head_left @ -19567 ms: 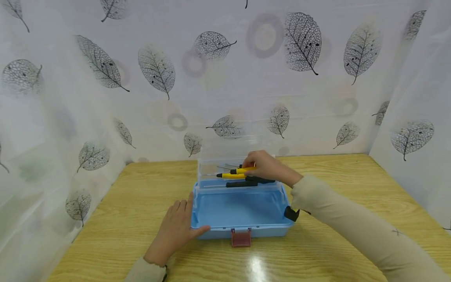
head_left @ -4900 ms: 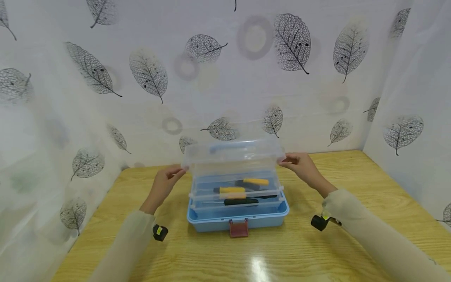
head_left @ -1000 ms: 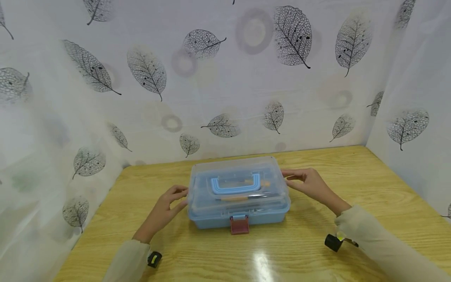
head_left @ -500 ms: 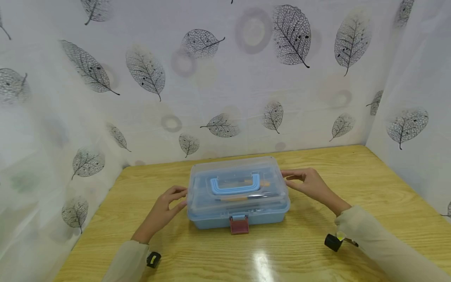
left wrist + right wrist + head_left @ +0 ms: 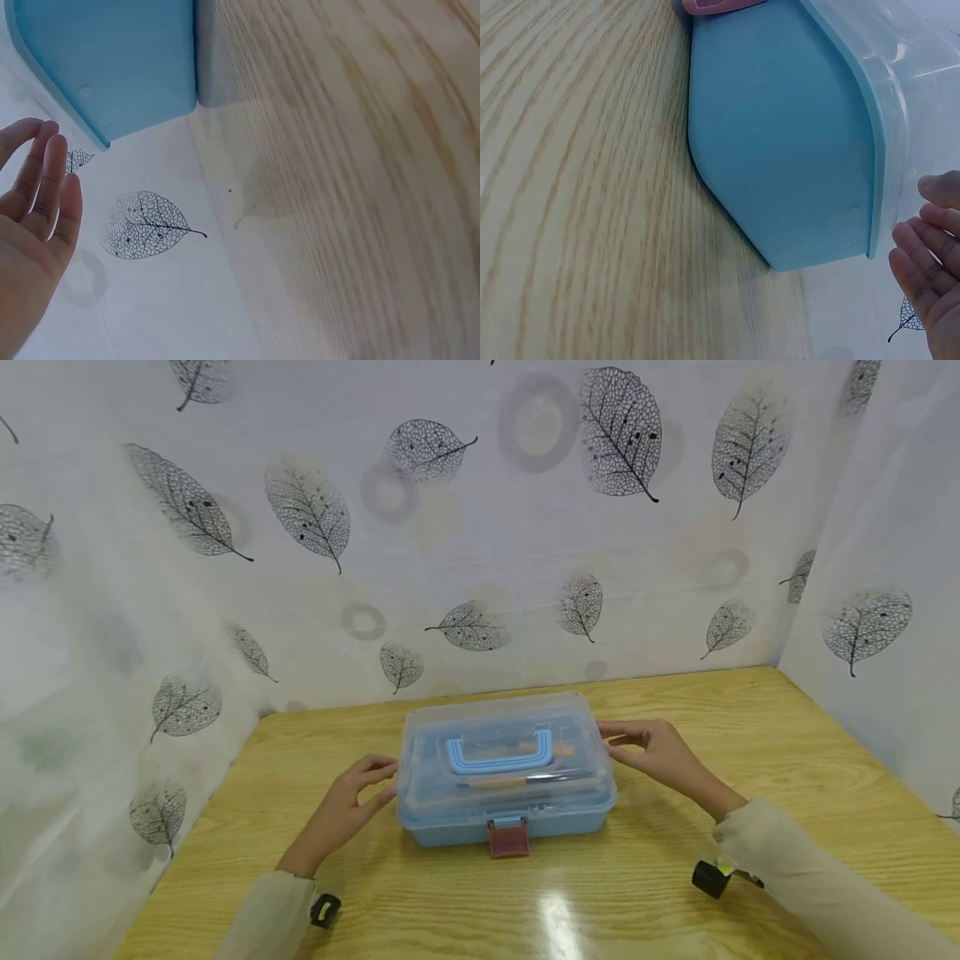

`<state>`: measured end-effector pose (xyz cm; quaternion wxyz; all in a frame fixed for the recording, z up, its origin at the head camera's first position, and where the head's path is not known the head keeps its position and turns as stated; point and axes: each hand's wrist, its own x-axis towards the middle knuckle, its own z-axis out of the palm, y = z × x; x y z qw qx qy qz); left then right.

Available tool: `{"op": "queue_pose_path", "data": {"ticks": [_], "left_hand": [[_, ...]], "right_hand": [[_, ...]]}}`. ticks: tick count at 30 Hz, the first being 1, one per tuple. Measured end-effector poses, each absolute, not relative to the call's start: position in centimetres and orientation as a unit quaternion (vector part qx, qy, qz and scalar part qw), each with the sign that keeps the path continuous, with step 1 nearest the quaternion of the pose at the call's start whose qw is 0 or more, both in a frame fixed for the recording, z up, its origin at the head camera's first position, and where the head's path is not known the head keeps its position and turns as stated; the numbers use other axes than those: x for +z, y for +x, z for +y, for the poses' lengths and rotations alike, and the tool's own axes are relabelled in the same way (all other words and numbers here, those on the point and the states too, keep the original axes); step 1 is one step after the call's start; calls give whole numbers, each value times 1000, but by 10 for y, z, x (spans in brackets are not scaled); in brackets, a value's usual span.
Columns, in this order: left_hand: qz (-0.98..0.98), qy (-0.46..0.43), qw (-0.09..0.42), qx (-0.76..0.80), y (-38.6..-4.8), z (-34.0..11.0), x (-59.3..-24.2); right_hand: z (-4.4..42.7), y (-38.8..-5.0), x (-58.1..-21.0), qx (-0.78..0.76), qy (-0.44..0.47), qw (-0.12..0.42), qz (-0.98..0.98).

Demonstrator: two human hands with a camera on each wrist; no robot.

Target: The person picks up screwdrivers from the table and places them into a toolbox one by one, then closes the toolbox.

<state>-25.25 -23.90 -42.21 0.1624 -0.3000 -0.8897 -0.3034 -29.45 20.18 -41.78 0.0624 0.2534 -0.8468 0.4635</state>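
A light blue toolbox (image 5: 442, 835) stands on the table with its clear lid (image 5: 435, 722) down over it. On top lies a blue carrying handle (image 5: 501, 767), and a dark red latch (image 5: 508, 841) hangs at the front. Through the lid, yellow-handled tools (image 5: 498, 782) show blurred. My left hand (image 5: 347, 803) is at the lid's left side, fingers loosely bent. At the right side, the fingertips of my right hand (image 5: 660, 756) meet the lid's edge. In the wrist views, the blue box side (image 5: 127, 67) and the clear lid rim (image 5: 892, 142) are near the fingers.
The wood-grain table (image 5: 637, 893) reaches out around the toolbox. Behind and on both sides hangs a white curtain (image 5: 495, 543) with leaf prints. Black wrist devices (image 5: 709, 878) sit under both sleeves.
Earlier my right hand held a yellow-handled tool at the raised trays. Then both hands held the lid partway up. The lid came down; over the last second the hands have barely moved.
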Motion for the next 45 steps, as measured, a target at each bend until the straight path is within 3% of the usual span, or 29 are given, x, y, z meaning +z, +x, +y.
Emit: {"op": "queue_pose_path", "data": {"ticks": [19, 23, 28, 35, 41, 45], "left_hand": [[-908, -269, 163, -278, -249, -239, -422], [-919, -242, 211, -230, -245, -232, -417], [-905, -228, 320, -164, -241, -218, -408], [-883, -231, 403, -69, -235, -196, -394], [-870, -254, 421, -21, -234, -179, -387], [-862, -270, 430, -5, -236, -170, -386]], "right_hand": [[203, -295, -420, 456, 253, 58, -851], [201, -293, -418, 436, 255, 63, -861], [201, -293, -414, 409, 251, 74, -874], [198, -289, -395, 370, 249, 158, -881], [184, -271, -372, 328, 273, 260, -867], [166, -252, -359, 315, 356, 303, -826]]}}
